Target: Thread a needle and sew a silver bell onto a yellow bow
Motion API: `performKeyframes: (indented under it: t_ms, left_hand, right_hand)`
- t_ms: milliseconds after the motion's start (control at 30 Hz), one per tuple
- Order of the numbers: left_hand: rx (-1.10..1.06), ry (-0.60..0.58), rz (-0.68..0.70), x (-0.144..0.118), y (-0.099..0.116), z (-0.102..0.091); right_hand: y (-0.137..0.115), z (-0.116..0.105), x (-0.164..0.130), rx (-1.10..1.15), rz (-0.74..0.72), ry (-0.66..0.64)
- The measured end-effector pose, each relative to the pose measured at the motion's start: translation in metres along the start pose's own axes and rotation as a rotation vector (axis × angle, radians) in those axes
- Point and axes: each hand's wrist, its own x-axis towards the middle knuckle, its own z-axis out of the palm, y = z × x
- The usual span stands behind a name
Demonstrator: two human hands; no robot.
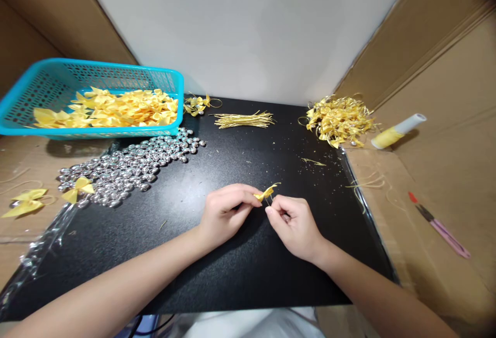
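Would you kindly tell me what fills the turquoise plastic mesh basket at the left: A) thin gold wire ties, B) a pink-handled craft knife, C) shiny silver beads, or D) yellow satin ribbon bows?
D: the turquoise plastic mesh basket holds a heap of yellow satin ribbon bows; the shiny silver beads lie outside it on the black mat.

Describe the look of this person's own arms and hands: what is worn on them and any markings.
Both forearms are bare up to the frame edge, with no sleeves in view. The left hand and the right hand wear no gloves; no rings, watch, bracelets or markings show. The fingernails look short and unpainted, as far as the picture shows.
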Motion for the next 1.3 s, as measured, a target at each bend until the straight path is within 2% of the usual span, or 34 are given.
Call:
performKeyframes:
  t_ms: [433, 800, 867, 1000, 1067, 1300]
  left_hand:
    - [0.002, 0.001, 0.006, -0.001, 0.001, 0.000]
    - [-0.020, 0.003, -0.018, 0.000, 0.004, 0.001]
    - [-0.066, 0.020, -0.073, -0.002, 0.004, 0.004]
    - [-0.295, 0.105, -0.373, -0.005, 0.004, 0.010]
    - [-0.399, 0.107, -0.472, -0.006, 0.004, 0.012]
    - [-0.387, 0.059, -0.543, -0.003, 0.005, 0.010]
  right_hand:
    - [0.001, 0.011, -0.006, -0.090, -0.049, 0.119]
    - [0.002, 0.015, -0.009, -0.121, -0.075, 0.164]
    - [0.002, 0.014, -0.008, -0.120, -0.081, 0.165]
    - [0.000, 0.012, -0.006, -0.118, -0.084, 0.160]
    - [0.000, 0.012, -0.005, -0.113, -0.072, 0.154]
    - [-0.001, 0.010, -0.003, -0.080, -0.041, 0.136]
